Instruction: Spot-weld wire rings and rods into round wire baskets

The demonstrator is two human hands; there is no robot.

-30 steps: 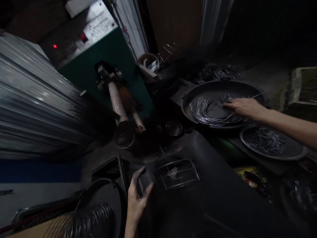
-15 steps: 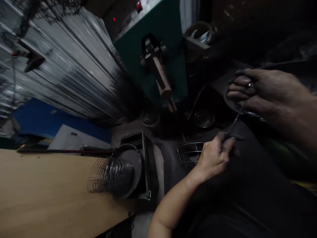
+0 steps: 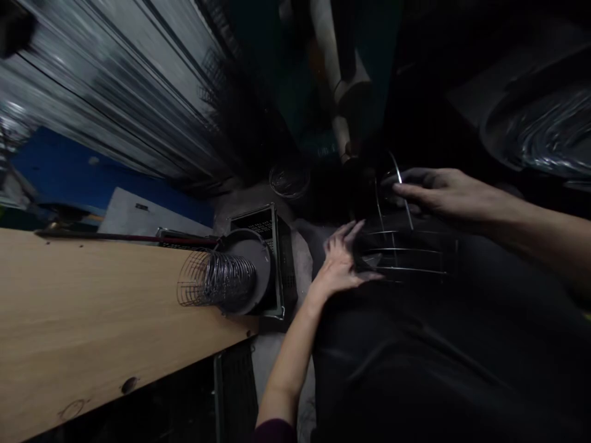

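A curved piece of metal wire (image 3: 402, 189) is pinched between thumb and fingers of my right hand (image 3: 431, 187). My left hand (image 3: 340, 261) has its fingers spread, at the left end of a curved wire frame (image 3: 409, 269) on the dark cloth of my lap (image 3: 443, 363). Whether the left fingers touch the frame I cannot tell. Another thin wire (image 3: 379, 206) stands up behind the frame, left of the held piece; its lower part is hard to make out in the dark.
Stacked wire frames (image 3: 221, 277) rest on a round grey tray (image 3: 263, 271) beside a dark perforated crate (image 3: 279, 264). A wooden board (image 3: 92, 320) lies at left. Ahead stands a machine arm (image 3: 341, 80). Coiled wire (image 3: 549, 132) is at right, a wire-filled container (image 3: 290, 179) behind.
My hands have moved apart, the left sliding left and opening. My right hand has come down and left with a curved wire in its fingers. The view has tilted downward.
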